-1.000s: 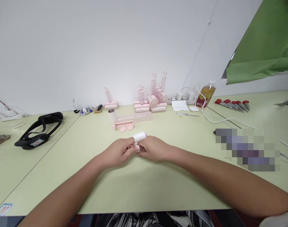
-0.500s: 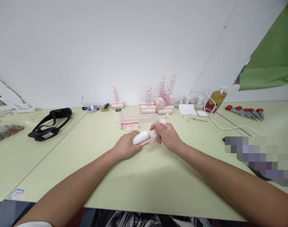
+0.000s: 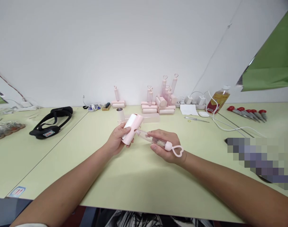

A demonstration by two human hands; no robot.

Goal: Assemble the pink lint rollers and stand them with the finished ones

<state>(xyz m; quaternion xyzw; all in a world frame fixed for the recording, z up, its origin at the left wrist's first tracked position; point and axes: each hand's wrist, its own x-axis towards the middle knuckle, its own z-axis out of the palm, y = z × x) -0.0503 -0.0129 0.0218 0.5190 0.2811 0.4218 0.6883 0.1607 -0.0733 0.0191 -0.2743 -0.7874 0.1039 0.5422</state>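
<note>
Head camera is taking us to the middle of the pale green table (image 3: 125, 186), where the pink-and-white roller body (image 3: 132, 129) is tilting, its far end leaning towards one o'clock! On its eight o'clock side the left hand (image 3: 117, 137) is gripping it firmly, thumb pressing across the white face, fingers curling underneath. Over at four o'clock the right hand (image 3: 166, 145) is wrapping narrowly around the clear heart-ended handle (image 3: 155, 140), whose slim tip is pointing to ten o'clock and meeting the pink side of the body; whether it is sitting inside, I cannot tell. Its heart end is poking out towards four o'clock, over the wrist! Just beyond, a clear plastic piece (image 3: 151, 118) is lying at two o'clock, and a dark-topped tube (image 3: 120, 116) is standing near half past ten. Along the wall a lone pink roller (image 3: 118, 104) is resting at eleven, while a cluster of pink rollers (image 3: 166, 109) is crowding half past one. Wider out, an amber bottle (image 3: 218, 100) is standing between two and three, red-ended tools (image 3: 247, 114) are lying near three, and a black headset (image 3: 43, 133) is sprawling at nine
</note>
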